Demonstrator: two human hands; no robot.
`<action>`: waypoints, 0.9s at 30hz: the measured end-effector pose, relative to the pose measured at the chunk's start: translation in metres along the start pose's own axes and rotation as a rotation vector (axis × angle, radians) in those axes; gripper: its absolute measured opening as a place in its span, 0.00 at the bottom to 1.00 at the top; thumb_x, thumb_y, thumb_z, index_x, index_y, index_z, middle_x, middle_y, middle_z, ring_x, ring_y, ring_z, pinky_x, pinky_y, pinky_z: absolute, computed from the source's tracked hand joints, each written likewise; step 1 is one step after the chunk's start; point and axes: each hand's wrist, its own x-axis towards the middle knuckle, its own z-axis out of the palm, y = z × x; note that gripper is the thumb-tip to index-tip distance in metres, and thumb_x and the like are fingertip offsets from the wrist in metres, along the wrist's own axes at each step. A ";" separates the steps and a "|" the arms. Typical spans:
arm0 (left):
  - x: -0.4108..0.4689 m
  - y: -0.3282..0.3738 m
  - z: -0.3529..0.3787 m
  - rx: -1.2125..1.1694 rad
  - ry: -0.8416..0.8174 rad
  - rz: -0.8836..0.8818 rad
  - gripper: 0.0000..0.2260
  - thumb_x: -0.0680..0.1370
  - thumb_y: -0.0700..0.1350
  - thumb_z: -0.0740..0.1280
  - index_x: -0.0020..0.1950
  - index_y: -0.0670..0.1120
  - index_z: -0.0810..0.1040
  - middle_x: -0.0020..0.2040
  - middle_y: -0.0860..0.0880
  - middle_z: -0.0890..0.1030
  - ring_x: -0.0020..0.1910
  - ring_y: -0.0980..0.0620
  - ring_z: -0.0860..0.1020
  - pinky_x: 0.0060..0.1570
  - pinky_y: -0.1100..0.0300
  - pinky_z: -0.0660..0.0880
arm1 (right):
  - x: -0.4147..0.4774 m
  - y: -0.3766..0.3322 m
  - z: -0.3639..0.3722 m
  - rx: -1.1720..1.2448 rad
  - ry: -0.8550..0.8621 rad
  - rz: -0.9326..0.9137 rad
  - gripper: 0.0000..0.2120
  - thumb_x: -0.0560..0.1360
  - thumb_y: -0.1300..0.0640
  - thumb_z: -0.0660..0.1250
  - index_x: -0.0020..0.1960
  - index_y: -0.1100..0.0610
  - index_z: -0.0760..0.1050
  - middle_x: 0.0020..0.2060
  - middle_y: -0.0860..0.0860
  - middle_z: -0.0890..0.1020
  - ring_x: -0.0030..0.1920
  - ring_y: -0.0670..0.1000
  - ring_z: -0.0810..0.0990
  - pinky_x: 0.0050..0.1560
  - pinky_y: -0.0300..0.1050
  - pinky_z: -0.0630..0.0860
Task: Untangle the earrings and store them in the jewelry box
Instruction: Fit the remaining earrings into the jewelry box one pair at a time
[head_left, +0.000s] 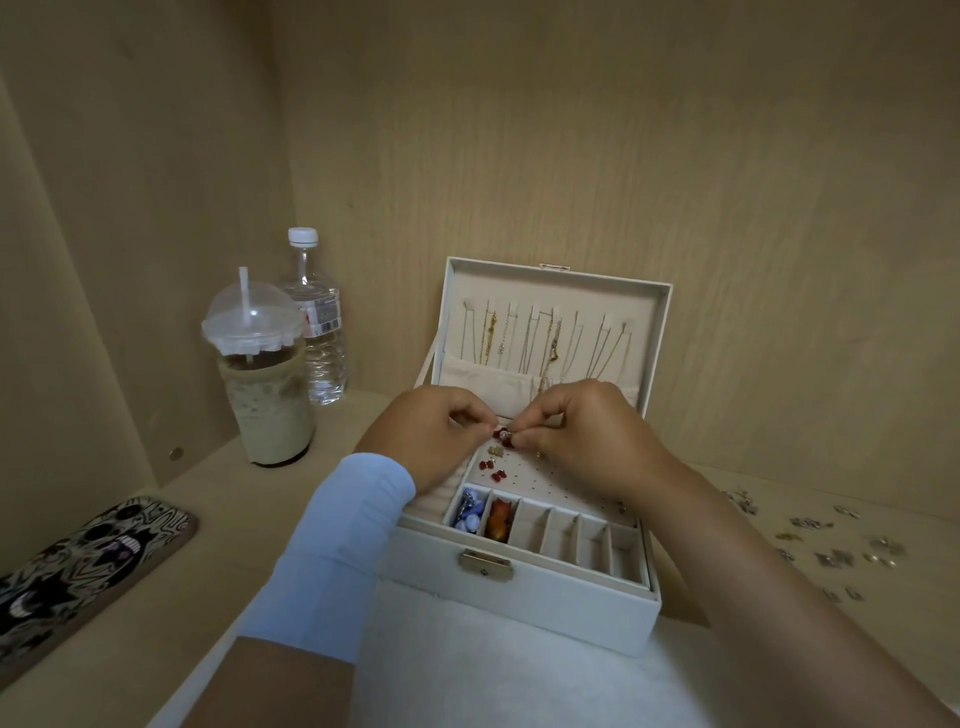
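Head view. Two hands are working over one open jewelry box (519, 613). The left hand (441, 434) and the right hand (587, 439) are both closing thumb against fingertips on one small red earring cluster (503, 434), holding it between them just above the box's perforated panel (561, 483). Whether it is one piece or several tangled together is too small to tell.

Two more red earrings (492, 469) are lying on that panel, with one gold piece (496, 451) beside them. Six front compartments are showing: the first is holding blue beads (470, 514), the second orange pieces (498, 522). Several thin chains (540, 338) are hanging in the upright lid (660, 338). A light blue sleeve (343, 551) is covering the left forearm.

The box is sitting partly on a white cloth (493, 686) on a pale wooden surface (197, 597), with wood panelling (623, 130) enclosing it behind and to the left. One iced coffee cup (265, 395) and one water bottle (317, 332) are standing to the left, one patterned phone case (78, 566) is lying nearer, and many small metal pieces (831, 545) are lying scattered to the right.
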 end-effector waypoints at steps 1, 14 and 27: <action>0.000 -0.001 0.000 0.041 -0.020 -0.005 0.05 0.77 0.47 0.70 0.47 0.56 0.85 0.45 0.61 0.83 0.46 0.63 0.78 0.52 0.63 0.75 | -0.001 0.000 0.001 -0.050 -0.022 0.000 0.03 0.71 0.53 0.77 0.44 0.45 0.87 0.40 0.38 0.86 0.45 0.38 0.82 0.55 0.46 0.80; 0.000 0.003 -0.003 0.173 -0.119 -0.005 0.11 0.79 0.42 0.65 0.48 0.56 0.86 0.46 0.59 0.79 0.49 0.57 0.78 0.56 0.62 0.74 | -0.005 -0.002 0.009 -0.197 -0.017 -0.157 0.03 0.72 0.51 0.77 0.45 0.46 0.85 0.42 0.39 0.84 0.44 0.40 0.80 0.51 0.49 0.80; -0.002 0.004 -0.001 0.211 -0.107 0.053 0.11 0.78 0.41 0.66 0.51 0.56 0.85 0.52 0.57 0.81 0.50 0.56 0.78 0.58 0.59 0.75 | -0.002 -0.002 -0.006 -0.190 -0.202 -0.116 0.04 0.74 0.52 0.73 0.47 0.45 0.86 0.42 0.38 0.84 0.44 0.36 0.79 0.51 0.40 0.77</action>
